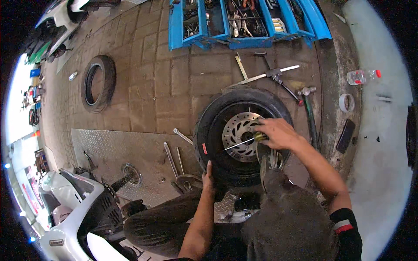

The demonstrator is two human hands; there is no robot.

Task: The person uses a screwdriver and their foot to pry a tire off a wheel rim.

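Observation:
A black scooter tyre [208, 114] lies flat on its wheel, with a slotted silver brake disc [234, 126] at the centre. My right hand [277, 134] is closed round the yellowish handle of a screwdriver [238, 144] above the disc. Its thin shaft points left and down toward the tyre's inner edge; whether the tip touches the rubber I cannot tell. My left hand [209, 179] grips the near left side of the tyre, thumb up along the sidewall and the other fingers mostly hidden. My sandalled foot [264, 167] is at the wheel's near right side.
A blue toolbox [248, 43] full of tools stands beyond the wheel, near a T-shaped metal tool [257, 78] and a hammer [309, 108]. Spanners [170, 158] lie left, by a metal plate [104, 148]. Another tyre [109, 71], a white scooter [87, 213], bottle [357, 77], tape roll [341, 103] and phone [345, 135] surround me.

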